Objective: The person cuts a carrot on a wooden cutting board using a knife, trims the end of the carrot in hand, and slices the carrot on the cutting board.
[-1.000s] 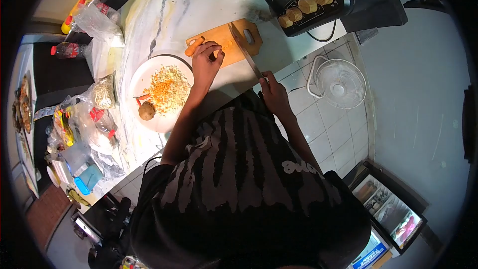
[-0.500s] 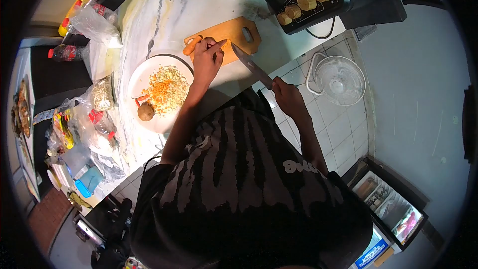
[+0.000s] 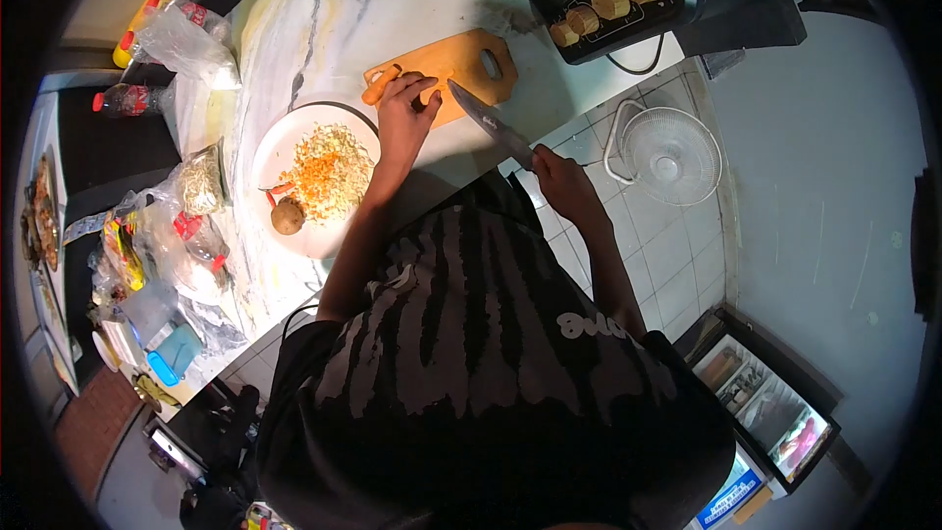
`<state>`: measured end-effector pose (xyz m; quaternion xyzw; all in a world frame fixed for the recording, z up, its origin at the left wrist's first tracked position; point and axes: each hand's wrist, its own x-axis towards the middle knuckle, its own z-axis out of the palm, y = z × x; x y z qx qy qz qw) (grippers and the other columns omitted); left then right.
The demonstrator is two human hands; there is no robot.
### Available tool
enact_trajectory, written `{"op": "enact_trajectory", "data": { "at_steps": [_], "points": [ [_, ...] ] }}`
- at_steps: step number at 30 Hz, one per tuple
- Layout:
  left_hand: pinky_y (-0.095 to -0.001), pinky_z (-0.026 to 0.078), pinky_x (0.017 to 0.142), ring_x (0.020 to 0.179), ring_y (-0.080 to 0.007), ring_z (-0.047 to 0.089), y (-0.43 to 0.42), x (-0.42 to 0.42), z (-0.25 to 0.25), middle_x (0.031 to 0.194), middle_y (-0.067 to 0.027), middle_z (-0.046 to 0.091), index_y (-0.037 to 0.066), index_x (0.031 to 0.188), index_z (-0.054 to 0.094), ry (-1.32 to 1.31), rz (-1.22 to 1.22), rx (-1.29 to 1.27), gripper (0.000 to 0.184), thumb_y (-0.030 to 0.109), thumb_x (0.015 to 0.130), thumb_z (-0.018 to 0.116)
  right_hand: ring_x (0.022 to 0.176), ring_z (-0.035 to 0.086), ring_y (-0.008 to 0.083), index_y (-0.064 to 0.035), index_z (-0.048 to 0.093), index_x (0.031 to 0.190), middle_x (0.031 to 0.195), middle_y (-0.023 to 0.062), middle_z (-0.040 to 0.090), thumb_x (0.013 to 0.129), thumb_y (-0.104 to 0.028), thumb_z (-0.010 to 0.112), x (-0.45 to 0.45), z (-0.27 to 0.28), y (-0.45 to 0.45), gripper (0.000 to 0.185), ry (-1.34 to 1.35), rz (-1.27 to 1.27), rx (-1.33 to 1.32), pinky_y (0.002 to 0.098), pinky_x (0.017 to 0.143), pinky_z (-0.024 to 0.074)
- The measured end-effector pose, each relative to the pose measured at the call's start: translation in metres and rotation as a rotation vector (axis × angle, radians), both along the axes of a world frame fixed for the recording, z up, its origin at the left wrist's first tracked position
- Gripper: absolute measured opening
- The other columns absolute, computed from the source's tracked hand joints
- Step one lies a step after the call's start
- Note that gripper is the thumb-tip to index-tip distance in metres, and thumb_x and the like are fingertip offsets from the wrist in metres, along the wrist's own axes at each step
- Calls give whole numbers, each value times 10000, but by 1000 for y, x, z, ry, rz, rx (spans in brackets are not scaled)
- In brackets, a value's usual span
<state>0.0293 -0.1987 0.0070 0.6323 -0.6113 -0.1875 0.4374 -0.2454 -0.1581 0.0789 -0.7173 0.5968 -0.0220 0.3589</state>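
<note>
A wooden cutting board (image 3: 467, 51) with a handle hole lies on the marble counter. My left hand (image 3: 404, 116) rests at its left part, fingers bent over a carrot (image 3: 381, 84) whose end sticks out on the left. My right hand (image 3: 563, 183) is closed round the handle of a large knife (image 3: 491, 124), its tip over the board just right of my left fingers. Small orange pieces lie near the fingertips. Left of my left forearm stands a white plate (image 3: 283, 145) with chopped pale and orange bits, red chilies (image 3: 273, 194) and a round brown item (image 3: 287, 217).
A black appliance with wooden knobs (image 3: 610, 4) stands at the back right, its cord near the counter edge. Plastic bags (image 3: 186, 47), bottles (image 3: 128, 100) and a blue-lidded container (image 3: 175, 353) crowd the left side. A white fan (image 3: 671, 155) stands on the tiled floor.
My right hand has moved right and toward my body, turning the knife to a flatter slant with its tip nearer my left fingers. My left fingers have shifted slightly over the carrot.
</note>
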Motion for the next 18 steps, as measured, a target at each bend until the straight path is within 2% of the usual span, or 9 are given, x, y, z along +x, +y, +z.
{"op": "enact_trajectory", "data": {
  "at_steps": [1, 5, 10, 14, 18],
  "points": [
    [-371, 496, 866, 941, -274, 611, 2, 0, -2, 1015, -96, 683, 44, 1012, 765, 23, 37, 10, 204, 87, 813, 759, 812, 634, 489, -40, 547, 1019, 786, 251, 645, 1058, -244, 443, 0, 1, 1, 232, -18, -9, -18, 543, 662, 464],
    [-355, 502, 852, 934, -264, 623, 2, 1, -1, 1024, -83, 694, 42, 999, 766, 61, 12, 65, 197, 95, 810, 770, 804, 634, 489, -37, 545, 1020, 786, 254, 643, 1060, -254, 442, 1, 2, -1, 243, -39, -10, -9, 539, 663, 463],
    [-342, 506, 790, 899, -251, 617, 1, 1, -2, 1005, -67, 689, 55, 975, 772, 48, -4, 9, 164, 71, 812, 766, 829, 634, 489, -24, 548, 1045, 811, 260, 649, 1063, -274, 434, 6, 5, -2, 275, -41, -23, 57, 530, 682, 465],
    [-346, 505, 775, 889, -249, 611, 0, 0, -1, 989, -65, 682, 54, 964, 771, 53, -13, 27, 151, 70, 813, 768, 842, 632, 491, -22, 557, 1068, 829, 260, 656, 1064, -274, 429, 5, 2, -1, 283, -64, -22, 54, 535, 695, 462],
    [-348, 500, 774, 885, -251, 607, 0, -2, 2, 978, -63, 675, 55, 959, 771, -11, 1, -70, 148, 82, 813, 775, 860, 637, 487, -20, 568, 1103, 859, 262, 668, 1063, -271, 428, 7, -2, -3, 290, -78, -8, 74, 534, 709, 469]
  ]
}}
